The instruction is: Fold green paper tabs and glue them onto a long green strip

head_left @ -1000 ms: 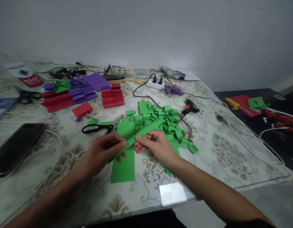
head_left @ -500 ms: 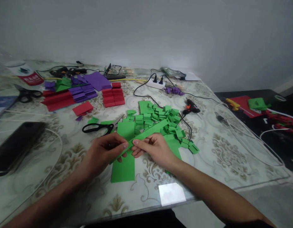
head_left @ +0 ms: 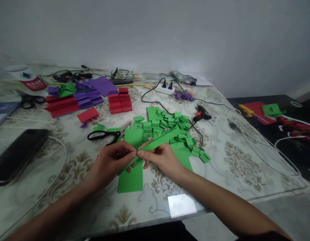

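Left hand: this hand (head_left: 112, 162) has its thumb and fingertips pressed together on the near part of a green paper strip (head_left: 162, 139).
Right hand: this one (head_left: 165, 159) grips the same strip, thumb on top, fingers curled beneath, the two thumbs almost meeting.
Green strip: slanting between the fingers, its far end out over the heap beyond them.
Under the fingers: a flat green paper sheet (head_left: 131, 182), partly covered by the left fingertips.
Just beyond the fingers: a heap of folded green paper pieces (head_left: 156, 125), crowding the space there; another green sheet (head_left: 182, 155) pokes out beside the right hand.
Scissors: a black-handled pair (head_left: 116, 134), just past the left knuckles, blades pointing away from the person.
Glue gun: a black one (head_left: 201, 113), beyond and right of the right fingers, past the heap; a black cord (head_left: 155, 102) runs behind the heap.
Power strip: white (head_left: 164, 89), well beyond the fingers, two black plugs in it.
Red and purple paper: red folded pieces (head_left: 120, 102) and a purple sheet (head_left: 103, 85), beyond the left fingers.
Phone: dark (head_left: 21, 150), well left of the left fingers, a pale cable (head_left: 65, 152) curving between.
White patch: nearer the person than the right fingers; I can't tell if it's paper or glare.
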The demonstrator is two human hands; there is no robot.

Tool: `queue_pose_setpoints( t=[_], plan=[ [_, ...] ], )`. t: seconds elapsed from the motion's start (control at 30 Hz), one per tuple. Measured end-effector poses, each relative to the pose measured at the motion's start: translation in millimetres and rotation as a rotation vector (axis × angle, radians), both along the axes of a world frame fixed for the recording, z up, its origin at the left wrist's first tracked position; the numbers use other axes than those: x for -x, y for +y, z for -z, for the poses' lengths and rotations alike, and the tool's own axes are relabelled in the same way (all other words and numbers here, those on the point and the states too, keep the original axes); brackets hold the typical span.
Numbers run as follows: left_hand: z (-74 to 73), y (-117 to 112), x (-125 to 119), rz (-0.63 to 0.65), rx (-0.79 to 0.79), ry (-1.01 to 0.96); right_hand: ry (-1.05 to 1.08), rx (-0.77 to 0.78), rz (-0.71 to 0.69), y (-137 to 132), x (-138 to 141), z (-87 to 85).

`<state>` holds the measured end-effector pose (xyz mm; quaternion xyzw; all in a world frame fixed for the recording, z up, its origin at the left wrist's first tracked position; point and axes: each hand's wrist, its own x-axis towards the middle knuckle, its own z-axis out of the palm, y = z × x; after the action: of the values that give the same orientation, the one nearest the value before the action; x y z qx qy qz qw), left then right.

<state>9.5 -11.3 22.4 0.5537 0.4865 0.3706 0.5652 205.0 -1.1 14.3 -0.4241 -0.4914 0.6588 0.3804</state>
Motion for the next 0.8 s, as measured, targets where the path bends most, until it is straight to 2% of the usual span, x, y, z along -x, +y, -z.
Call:
queue_pose_setpoints(
  t=[0.23, 0.37, 0.53, 0.8],
  plan=[
    [3.7, -5.5, -4.3, -0.014, -0.039, -0.001, 0.047, 0.016, 0.034, -3.0, 3.2, -3.4],
    [4.0, -4.9, -3.4, -0.005, -0.047, 0.021, 0.043, 0.013, 0.047, -0.7, 1.6, 1.2],
    [1.6, -1.1, -1.3, -0.018, -0.041, 0.058, 0.02, 0.011, 0.14, 5.5, -3.9, 6.6],
    [2.2, 1.5, -1.8, 0.034, -0.055, 0.058, -0.029, -0.019, 0.112, 3.6, -1.8, 4.0]
  ],
)
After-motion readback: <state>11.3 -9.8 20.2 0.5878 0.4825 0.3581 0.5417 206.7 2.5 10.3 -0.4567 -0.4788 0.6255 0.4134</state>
